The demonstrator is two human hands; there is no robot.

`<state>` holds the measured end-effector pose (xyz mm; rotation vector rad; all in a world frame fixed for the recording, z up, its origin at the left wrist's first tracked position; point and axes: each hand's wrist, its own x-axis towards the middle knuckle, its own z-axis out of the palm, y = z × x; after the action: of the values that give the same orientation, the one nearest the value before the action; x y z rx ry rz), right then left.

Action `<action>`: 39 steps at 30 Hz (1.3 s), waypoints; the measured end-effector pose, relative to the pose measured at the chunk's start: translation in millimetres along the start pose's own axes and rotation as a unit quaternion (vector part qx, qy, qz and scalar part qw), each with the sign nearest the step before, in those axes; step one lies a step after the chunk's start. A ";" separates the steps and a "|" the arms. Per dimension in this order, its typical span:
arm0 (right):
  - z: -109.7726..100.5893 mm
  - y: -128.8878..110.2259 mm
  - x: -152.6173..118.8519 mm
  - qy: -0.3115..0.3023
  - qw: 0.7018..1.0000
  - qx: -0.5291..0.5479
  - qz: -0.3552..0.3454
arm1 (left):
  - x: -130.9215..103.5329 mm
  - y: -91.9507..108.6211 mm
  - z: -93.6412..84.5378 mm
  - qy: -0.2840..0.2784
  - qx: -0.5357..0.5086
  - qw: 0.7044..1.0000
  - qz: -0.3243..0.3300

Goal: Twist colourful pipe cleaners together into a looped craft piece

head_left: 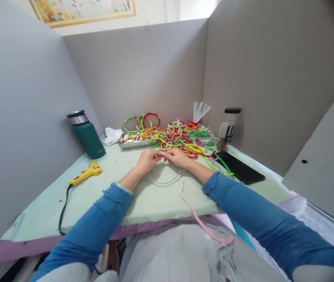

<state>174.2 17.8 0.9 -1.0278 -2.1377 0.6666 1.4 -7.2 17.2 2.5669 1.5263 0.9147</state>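
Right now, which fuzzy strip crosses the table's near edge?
The pale pink strip, which trails down onto the lap; those in the multicoloured pile lie farther back.

Single head cam, so you're looking from the wearer's own spot, forward and down over the table. It's pretty close and wide: lap at the bottom edge, left hand and right hand mid-frame, back panel roughly head-on, side panels flaring out, slice of painting up top.
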 end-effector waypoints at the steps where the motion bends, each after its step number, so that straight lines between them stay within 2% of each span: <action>1: 0.3 0.2 -0.2 0.000 1.000 -0.001 -0.002 | 0.2 -0.4 0.1 -0.001 -0.006 1.000 -0.008; 8: 0.8 -0.8 -2.2 0.008 1.000 -0.005 -0.025 | 1.8 -2.4 0.2 -0.023 -0.075 0.993 -0.087; 17: -2.1 -8.3 -4.3 0.042 0.998 -0.015 -0.044 | 1.8 3.1 -4.5 0.011 -0.107 0.991 -0.075; 22: -2.5 -9.9 -4.5 0.052 0.998 -0.005 -0.046 | -0.6 8.3 -7.5 -0.023 -0.146 0.982 -0.119; 31: -1.6 -8.8 -5.5 0.057 0.997 0.002 -0.057 | -1.2 6.6 -7.1 -0.042 -0.192 0.969 -0.150; 39: -0.6 -4.8 -5.4 0.027 0.998 0.006 -0.047 | -1.7 -1.8 -2.8 -0.093 -0.256 0.948 -0.164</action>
<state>174.9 10.9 2.6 -0.9214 -2.1184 0.5992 -2.0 -8.4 18.2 1.9090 1.3778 0.8564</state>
